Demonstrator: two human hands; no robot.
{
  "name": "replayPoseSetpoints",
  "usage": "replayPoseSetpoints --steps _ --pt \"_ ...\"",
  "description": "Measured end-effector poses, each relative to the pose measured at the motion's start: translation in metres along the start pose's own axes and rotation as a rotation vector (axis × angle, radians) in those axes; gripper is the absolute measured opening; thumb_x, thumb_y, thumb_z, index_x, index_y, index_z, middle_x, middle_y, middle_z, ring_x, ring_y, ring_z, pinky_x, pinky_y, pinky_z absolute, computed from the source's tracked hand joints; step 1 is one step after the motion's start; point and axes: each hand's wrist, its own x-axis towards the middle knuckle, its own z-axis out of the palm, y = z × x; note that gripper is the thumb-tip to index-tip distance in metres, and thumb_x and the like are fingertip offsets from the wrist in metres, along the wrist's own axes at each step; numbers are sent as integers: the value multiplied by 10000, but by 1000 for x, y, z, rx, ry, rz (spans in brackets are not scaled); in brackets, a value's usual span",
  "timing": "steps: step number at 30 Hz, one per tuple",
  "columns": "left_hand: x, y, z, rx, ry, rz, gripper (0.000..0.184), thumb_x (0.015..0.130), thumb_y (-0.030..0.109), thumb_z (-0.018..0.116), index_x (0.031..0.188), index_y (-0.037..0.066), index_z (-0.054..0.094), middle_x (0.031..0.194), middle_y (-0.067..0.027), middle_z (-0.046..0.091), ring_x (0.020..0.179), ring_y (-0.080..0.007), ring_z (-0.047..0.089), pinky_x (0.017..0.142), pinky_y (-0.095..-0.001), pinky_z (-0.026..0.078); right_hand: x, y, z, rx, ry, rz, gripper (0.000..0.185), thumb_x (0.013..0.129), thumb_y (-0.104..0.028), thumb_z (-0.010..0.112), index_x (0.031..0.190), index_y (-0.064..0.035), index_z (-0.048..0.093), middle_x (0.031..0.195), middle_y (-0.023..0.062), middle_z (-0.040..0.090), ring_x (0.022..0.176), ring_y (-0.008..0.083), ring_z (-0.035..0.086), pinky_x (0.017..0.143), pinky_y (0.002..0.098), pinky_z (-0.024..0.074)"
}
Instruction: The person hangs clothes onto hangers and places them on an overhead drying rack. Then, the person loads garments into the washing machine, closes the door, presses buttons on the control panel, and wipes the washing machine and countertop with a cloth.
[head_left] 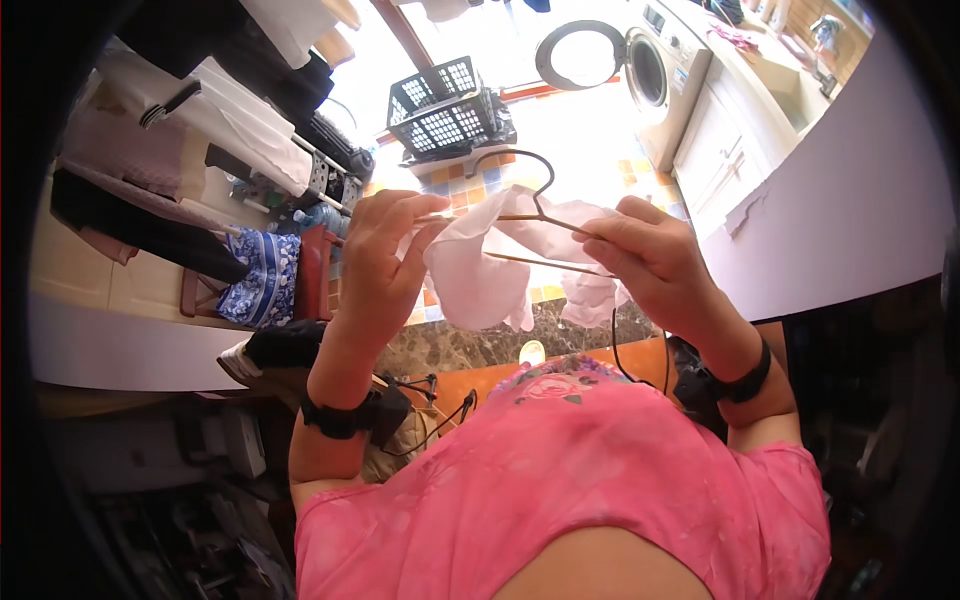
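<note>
In front of my chest a thin clothes hanger (541,190) is held up, its dark hook pointing away from me. A pale pinkish-white garment (483,265) drapes over the hanger's shoulders and hangs down between my hands. At the left end, my left hand (382,245) is closed around the hanger beside the cloth; its fingertips are partly hidden. My right hand (652,258) pinches the hanger's right shoulder between thumb and fingers. Part of the garment hangs just below that hand. The hanger's lower bar shows through the gap in the cloth.
Beyond the hanger stand a dark plastic basket (436,108) and a front-loading washing machine (655,70) with its round door swung out. Clothes (190,125) hang at the left, above a blue-and-white cloth (262,275) on a wooden chair. A counter (770,75) runs along the right.
</note>
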Motion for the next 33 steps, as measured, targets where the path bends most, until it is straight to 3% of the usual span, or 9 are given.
replayPoseSetpoints --steps 6,9,13,15,19,20,23,27,33 --pt "-10 -4 -1 -178 -108 -114 45 856 10 607 894 11 632 817 -101 581 802 -260 553 737 -353 420 2 4 -11 70 -124 43 191 919 -86 657 1099 -27 677 763 58 574 631 146 543 582 271 443" --pt "-19 -9 -15 -315 -196 -202 55 835 8 605 883 -9 625 800 -79 550 780 -205 529 710 -319 400 9 9 -34 637 -371 439 506 929 -47 626 1401 10 455 829 25 606 721 89 603 641 235 511" --pt "-16 -12 -37 -498 -318 -226 137 823 6 580 935 -41 642 835 -43 549 774 -158 512 711 -289 405 15 30 -45 301 -457 548 391 897 -26 628 1280 11 559 889 59 610 782 133 620 680 269 511" --pt "-14 -10 -43 -511 -363 -298 146 827 6 585 948 -46 647 842 -52 552 778 -160 517 710 -277 415 12 38 -35 -184 -532 187 276 886 -90 657 1143 10 650 904 84 636 829 189 628 756 340 494" --pt "-6 -11 -52 -590 -419 -379 152 826 -18 596 965 -58 643 850 -51 556 775 -133 517 689 -254 419 1 77 -11 236 -395 73 194 921 -150 640 1022 11 677 922 49 650 859 161 602 795 319 468" --pt "-10 -22 -50 -659 -387 -359 146 858 -16 596 986 -51 658 869 -23 613 787 -90 544 675 -232 436 -4 74 -9 576 -451 464 218 935 -157 644 1070 13 660 948 7 654 867 112 585 798 289 474" --pt "-11 -24 -56 -703 -304 -505 149 900 -2 586 1015 -39 674 911 -15 672 815 -64 583 670 -214 459 -25 96 30 1071 -466 603 292 931 -166 665 1157 17 627 988 -12 655 888 73 574 807 263 484" --pt "-2 -35 -64 -797 -425 -602 181 928 29 580 1063 -36 682 947 -28 696 822 -59 599 682 -211 479 -36 83 41 808 -895 519 325 877 -199 741 1101 24 665 938 -4 683 870 69 601 797 266 500" --pt "-5 -53 -73 -596 -525 -629 194 914 11 569 1063 -58 673 979 -44 697 846 -68 585 713 -220 475 -29 99 14 727 -599 632 293 940 -193 669 1154 7 668 936 -31 679 852 34 567 777 233 484"
